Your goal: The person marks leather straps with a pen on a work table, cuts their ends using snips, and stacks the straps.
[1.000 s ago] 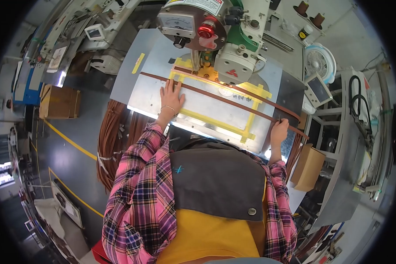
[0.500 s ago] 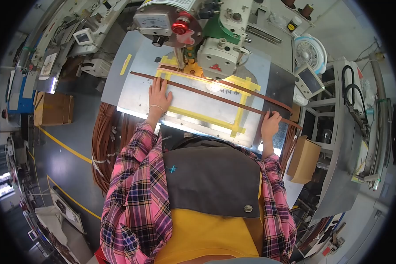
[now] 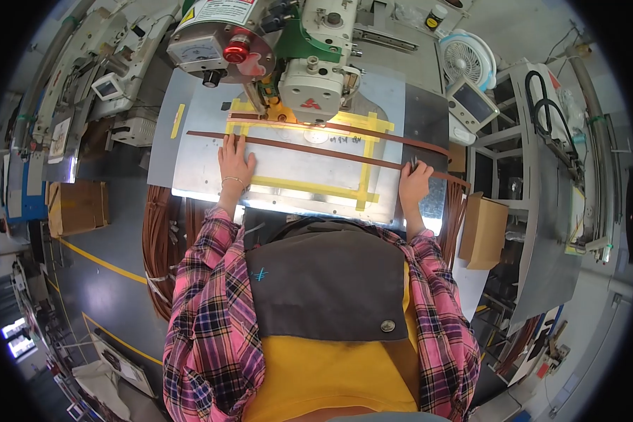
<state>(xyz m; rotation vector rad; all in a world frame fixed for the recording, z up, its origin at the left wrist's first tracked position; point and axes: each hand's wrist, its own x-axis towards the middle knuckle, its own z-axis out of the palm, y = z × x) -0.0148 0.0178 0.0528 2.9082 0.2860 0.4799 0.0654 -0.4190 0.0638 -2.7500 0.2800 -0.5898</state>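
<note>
One grey workshop floor (image 3: 112, 302), marked with yellow lines (image 3: 103, 261), extends at left. The work surface is a pale metal plate (image 3: 295, 169), partly framed by yellow tape (image 3: 364, 181), beneath a sewing machine (image 3: 313, 88). Bundles of brown strips (image 3: 158, 246) hang off the left side; a cardboard box (image 3: 485, 232) stands at right, a white fan (image 3: 464, 60) and a control screen (image 3: 473, 102) beyond the plate.

Two brown strips lie across the plate: the rear strip (image 3: 415, 143) passes near the machine head; the front strip (image 3: 330, 152) lies nearer the person, apart from it. The left hand (image 3: 237, 163) is laid flat, fingers slightly spread, fingertips at the front strip. The right hand (image 3: 416, 181) is curled around a small dark object (image 3: 413, 163) at that strip; whether it also pinches the strip cannot be told.

Markings: a red-banded warning label (image 3: 218, 10), text too small to read; a red three-diamond emblem (image 3: 311, 104); illegible black handwriting (image 3: 344, 139) on the plate; a blue hash-like mark (image 3: 260, 274) on the apron (image 3: 323, 288).
</note>
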